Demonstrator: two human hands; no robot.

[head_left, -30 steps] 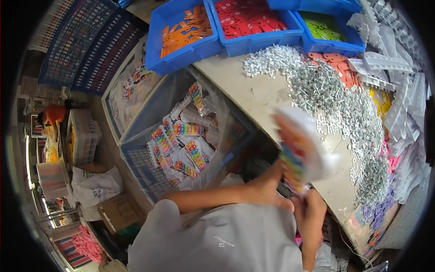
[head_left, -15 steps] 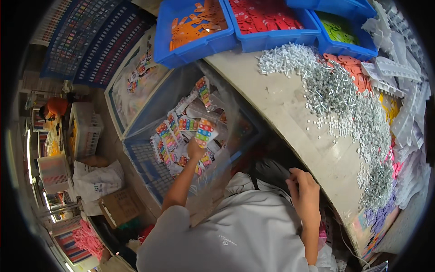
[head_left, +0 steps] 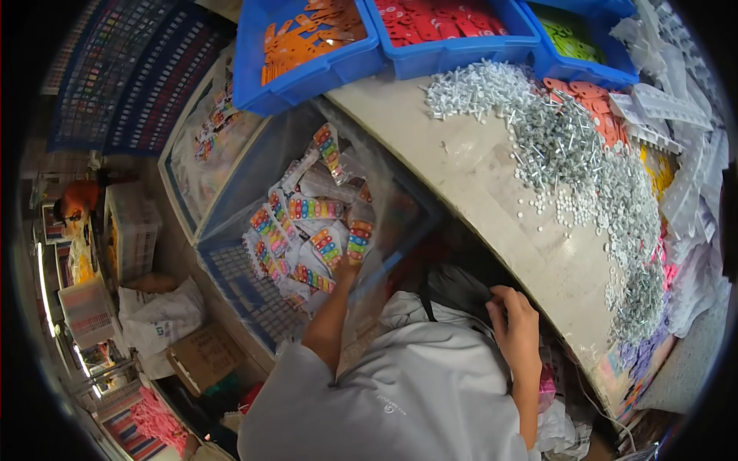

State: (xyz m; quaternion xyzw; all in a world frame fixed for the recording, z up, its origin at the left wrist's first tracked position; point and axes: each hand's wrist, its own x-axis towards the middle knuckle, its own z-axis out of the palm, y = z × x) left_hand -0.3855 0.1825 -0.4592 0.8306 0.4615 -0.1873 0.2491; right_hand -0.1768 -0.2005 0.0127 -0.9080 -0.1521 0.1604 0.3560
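My left hand (head_left: 350, 272) reaches into the blue crate (head_left: 244, 296) lined with clear plastic. It is closed on the lower end of a flat packet (head_left: 360, 240) with rows of rainbow-coloured rounds; its fingertips are partly hidden. Similar packets lie heaped under and around it, one of them (head_left: 327, 150) leaning near the far corner. My right hand (head_left: 516, 319) hovers by the table's near edge, above my dark-clothed leg. Its fingers are loosely bent, the thumb is apart from them, and I see nothing between them.
The table (head_left: 453, 173) at right bears heaped metal rivets (head_left: 565, 134), small white discs (head_left: 565, 211) and coloured plastic strips. Blue bins (head_left: 307, 91) of orange, red and green pieces line its far side. A second lined crate (head_left: 184, 180) and a carton (head_left: 206, 353) are at left.
My left hand has moved slightly right and nearer to me, bringing the packet down low over the heap. The view has shifted a little; my right hand keeps its pose.
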